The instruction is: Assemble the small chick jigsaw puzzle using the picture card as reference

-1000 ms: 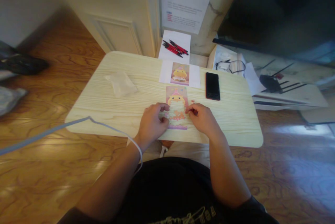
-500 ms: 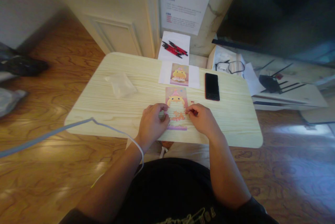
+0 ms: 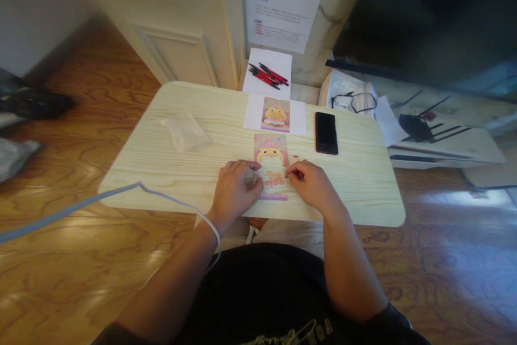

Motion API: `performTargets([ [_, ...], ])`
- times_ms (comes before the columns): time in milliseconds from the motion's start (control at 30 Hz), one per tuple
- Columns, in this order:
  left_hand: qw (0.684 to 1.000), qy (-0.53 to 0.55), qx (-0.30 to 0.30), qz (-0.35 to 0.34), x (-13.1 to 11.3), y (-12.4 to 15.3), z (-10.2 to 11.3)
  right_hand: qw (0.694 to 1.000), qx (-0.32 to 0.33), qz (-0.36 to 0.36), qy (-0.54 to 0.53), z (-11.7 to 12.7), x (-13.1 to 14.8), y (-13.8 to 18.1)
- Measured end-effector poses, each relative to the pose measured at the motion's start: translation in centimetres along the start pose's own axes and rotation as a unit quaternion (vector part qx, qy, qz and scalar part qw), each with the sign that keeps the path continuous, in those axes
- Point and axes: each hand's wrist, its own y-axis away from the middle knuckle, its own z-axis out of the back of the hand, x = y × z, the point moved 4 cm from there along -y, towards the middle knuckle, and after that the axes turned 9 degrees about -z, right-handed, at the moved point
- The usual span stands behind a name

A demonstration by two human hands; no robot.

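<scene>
A partly assembled jigsaw puzzle (image 3: 271, 143) of a yellow cartoon animal in a pink party hat lies on the table, with a gap across its middle. My left hand (image 3: 237, 188) rests at its left edge, thumb and fingertips apart on either side of the border and nothing gripped. At the right edge, my right hand (image 3: 310, 181) has thumb and forefinger pinched together on a small puzzle piece, mostly hidden by the fingers. Just above that hand lies a loose puzzle piece (image 3: 296, 157). Beyond the puzzle, a matching picture card (image 3: 276, 114) sits on white paper.
The pale wooden table (image 3: 161, 173) carries a black phone (image 3: 326, 133) at right and a translucent plastic bag (image 3: 186, 133) at left. Red pens (image 3: 269, 76) lie on paper behind. A grey cable (image 3: 139, 185) hangs across the table's left front edge.
My left thumb and fingers have parted slightly at the puzzle's left edge. The right hand keeps its pinch at the right edge, almost unmoved. The view has shifted slightly.
</scene>
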Motion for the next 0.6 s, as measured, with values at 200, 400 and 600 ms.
performTargets([
  [200, 0.993, 0.015, 0.071, -0.091, -1.2, 0.2, -0.1, 1.0, -0.011, -0.003, 0.001, 0.9, -0.5, 0.7],
  [400, 0.983, 0.013, 0.121, -0.139, -2.0, 0.4, -0.4, 0.997, -0.055, -0.055, 0.009, 3.5, -2.9, 2.3],
  [600, 0.984, 0.003, 0.116, -0.133, -1.8, 0.5, -0.7, 0.993, -0.079, -0.08, 0.023, 5.1, -4.4, 3.2],
])
